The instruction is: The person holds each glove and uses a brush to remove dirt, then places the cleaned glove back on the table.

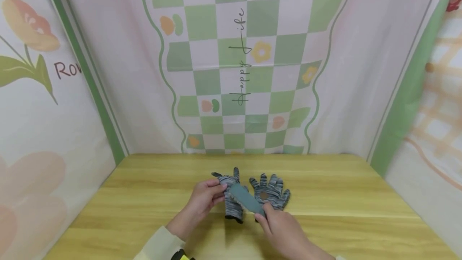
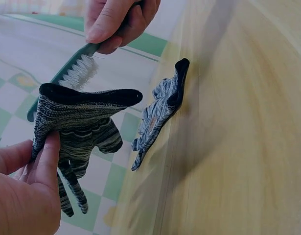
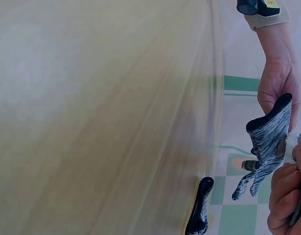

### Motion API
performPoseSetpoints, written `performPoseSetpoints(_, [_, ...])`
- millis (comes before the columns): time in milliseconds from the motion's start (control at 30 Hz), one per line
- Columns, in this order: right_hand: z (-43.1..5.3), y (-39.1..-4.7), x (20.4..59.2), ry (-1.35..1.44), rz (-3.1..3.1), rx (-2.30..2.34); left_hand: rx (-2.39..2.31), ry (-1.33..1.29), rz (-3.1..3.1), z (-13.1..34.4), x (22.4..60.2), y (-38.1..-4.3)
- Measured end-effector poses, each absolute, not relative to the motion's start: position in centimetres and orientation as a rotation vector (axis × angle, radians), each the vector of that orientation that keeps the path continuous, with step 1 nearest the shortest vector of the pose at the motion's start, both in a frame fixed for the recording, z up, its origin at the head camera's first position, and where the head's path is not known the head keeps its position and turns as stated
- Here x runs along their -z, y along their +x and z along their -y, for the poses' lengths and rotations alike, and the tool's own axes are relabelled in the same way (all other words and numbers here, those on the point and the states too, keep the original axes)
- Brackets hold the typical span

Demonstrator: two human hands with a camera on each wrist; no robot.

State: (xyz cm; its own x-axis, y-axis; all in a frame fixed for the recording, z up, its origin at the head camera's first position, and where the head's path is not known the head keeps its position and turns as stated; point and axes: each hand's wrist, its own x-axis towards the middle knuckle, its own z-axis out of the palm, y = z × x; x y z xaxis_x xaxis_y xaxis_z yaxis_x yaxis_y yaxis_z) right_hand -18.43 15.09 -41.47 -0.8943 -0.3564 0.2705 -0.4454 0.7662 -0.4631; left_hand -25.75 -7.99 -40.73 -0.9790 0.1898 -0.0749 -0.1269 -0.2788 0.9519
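A grey-and-black striped knit glove (image 1: 232, 206) with a black cuff hangs above the table, pinched at its side by my left hand (image 1: 205, 199). In my right hand (image 1: 283, 228) is a green scrubbing brush (image 1: 247, 199), gripped by its handle. The brush's white bristles (image 2: 79, 72) face the glove, and in the right wrist view they touch or nearly touch it. A second matching glove (image 1: 272, 191) lies on the table to the right, fingers pointing away, a small brown patch (image 1: 264, 196) on it. My right hand partly hides its cuff in the head view.
The wood-grain table (image 1: 151, 196) spreads around both hands. Behind it hangs a curtain (image 1: 234, 71) with green and white checks, and printed side curtains (image 1: 54, 131) stand left and right. A black and yellow device (image 1: 182, 255) sits on my left wrist.
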Motion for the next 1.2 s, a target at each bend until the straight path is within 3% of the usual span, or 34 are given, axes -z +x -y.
performPoseSetpoints(1200, [-16.9, -18.2, 41.2, 0.594, 2.890, -0.662, -2.424, 0.033, -1.681, 9.1, 40.2, -25.6])
